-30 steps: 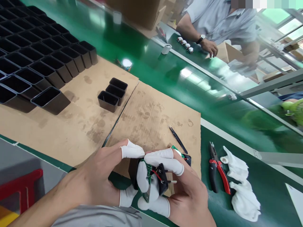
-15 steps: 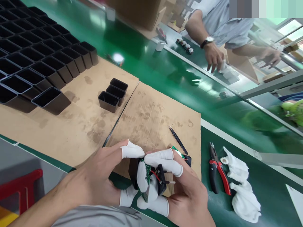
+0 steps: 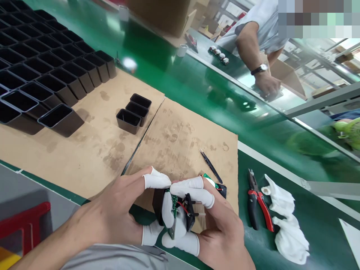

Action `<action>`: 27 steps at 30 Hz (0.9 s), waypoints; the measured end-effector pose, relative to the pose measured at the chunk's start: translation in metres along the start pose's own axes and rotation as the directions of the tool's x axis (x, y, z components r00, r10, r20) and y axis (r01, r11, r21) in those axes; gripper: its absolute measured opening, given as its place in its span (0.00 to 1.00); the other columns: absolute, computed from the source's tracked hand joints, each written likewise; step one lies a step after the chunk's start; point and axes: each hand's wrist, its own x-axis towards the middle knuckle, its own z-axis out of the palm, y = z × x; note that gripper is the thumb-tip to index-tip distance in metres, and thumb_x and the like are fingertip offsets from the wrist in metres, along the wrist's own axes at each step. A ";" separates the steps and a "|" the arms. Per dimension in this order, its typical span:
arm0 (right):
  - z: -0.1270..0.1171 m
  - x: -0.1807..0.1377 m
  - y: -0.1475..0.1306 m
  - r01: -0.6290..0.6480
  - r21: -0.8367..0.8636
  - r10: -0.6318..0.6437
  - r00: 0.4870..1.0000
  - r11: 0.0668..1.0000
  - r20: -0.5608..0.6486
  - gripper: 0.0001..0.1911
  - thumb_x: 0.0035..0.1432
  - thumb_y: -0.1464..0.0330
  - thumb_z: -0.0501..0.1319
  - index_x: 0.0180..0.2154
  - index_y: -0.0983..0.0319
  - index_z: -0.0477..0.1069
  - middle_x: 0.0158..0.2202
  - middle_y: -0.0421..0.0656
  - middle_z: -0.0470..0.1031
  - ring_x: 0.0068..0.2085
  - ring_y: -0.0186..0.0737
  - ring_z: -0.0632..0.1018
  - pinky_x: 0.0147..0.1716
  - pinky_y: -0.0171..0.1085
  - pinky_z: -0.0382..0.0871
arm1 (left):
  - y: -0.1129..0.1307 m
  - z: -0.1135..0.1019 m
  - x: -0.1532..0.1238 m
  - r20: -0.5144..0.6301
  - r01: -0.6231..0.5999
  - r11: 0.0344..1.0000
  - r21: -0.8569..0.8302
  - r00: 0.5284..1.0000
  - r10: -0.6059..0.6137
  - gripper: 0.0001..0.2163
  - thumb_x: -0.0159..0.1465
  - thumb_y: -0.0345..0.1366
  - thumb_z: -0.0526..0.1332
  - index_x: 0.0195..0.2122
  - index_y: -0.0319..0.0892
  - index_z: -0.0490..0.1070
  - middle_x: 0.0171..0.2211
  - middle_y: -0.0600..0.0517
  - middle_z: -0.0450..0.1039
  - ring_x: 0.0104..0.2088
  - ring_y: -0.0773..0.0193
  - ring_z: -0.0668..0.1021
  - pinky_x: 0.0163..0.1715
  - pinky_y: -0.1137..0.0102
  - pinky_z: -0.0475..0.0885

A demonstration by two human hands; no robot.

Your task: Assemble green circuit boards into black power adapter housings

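My left hand (image 3: 118,204), with white cots on its fingers, grips a black plastic case (image 3: 158,205) from the left side. Into the case's mouth leans a green circuit board (image 3: 174,205) with pale padding on it. My right hand (image 3: 223,227), its fingertips also in white cots, is closed round the board from above and below. Red and black wires run from the board to a black plug piece (image 3: 191,216), whose metal prongs point right. How deep the board sits in the case is hidden by my fingers. Behind the right hand lies another circuit board (image 3: 209,180), partly covered.
Tweezers (image 3: 210,165) lie on the cardboard (image 3: 180,131). Red-and-black pliers (image 3: 254,198) and crumpled white cloths (image 3: 291,238) are at the right. Three black cases (image 3: 128,120) stand ahead, with rows of similar cases (image 3: 53,56) at the left. Across the bench, a co-worker's hand (image 3: 268,84) presses down.
My hands and the parts in them stay nearly still. The co-worker's watch-wearing hand has moved right and down, and their other hand has gone out of sight.
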 end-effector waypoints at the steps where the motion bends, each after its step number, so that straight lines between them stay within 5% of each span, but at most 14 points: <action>1: 0.000 0.001 0.000 -0.001 0.000 0.001 1.000 1.000 -0.003 0.38 0.58 0.67 0.87 0.67 0.46 0.81 0.57 0.45 0.85 0.51 0.46 0.86 0.51 0.38 0.82 | 0.000 0.000 0.000 0.002 0.005 1.000 -0.004 1.000 -0.005 0.39 0.60 0.23 0.75 0.72 0.50 0.70 0.47 0.50 0.84 0.42 0.57 0.88 0.37 0.70 0.83; 11: -0.001 -0.002 0.005 -0.013 0.000 0.013 1.000 1.000 0.008 0.40 0.57 0.68 0.87 0.68 0.47 0.80 0.62 0.48 0.83 0.59 0.56 0.85 0.54 0.43 0.83 | 0.002 0.000 0.000 0.036 0.035 0.999 -0.029 0.999 -0.034 0.32 0.64 0.25 0.74 0.68 0.50 0.72 0.50 0.49 0.87 0.45 0.57 0.86 0.43 0.69 0.84; 27: -0.001 0.001 0.001 -0.027 -0.018 0.028 0.999 0.999 0.035 0.39 0.60 0.68 0.85 0.69 0.46 0.79 0.62 0.48 0.83 0.60 0.57 0.85 0.56 0.44 0.84 | 0.001 -0.001 -0.003 0.044 0.072 0.996 -0.043 0.997 -0.070 0.35 0.62 0.28 0.80 0.68 0.52 0.72 0.48 0.49 0.84 0.40 0.58 0.87 0.42 0.68 0.85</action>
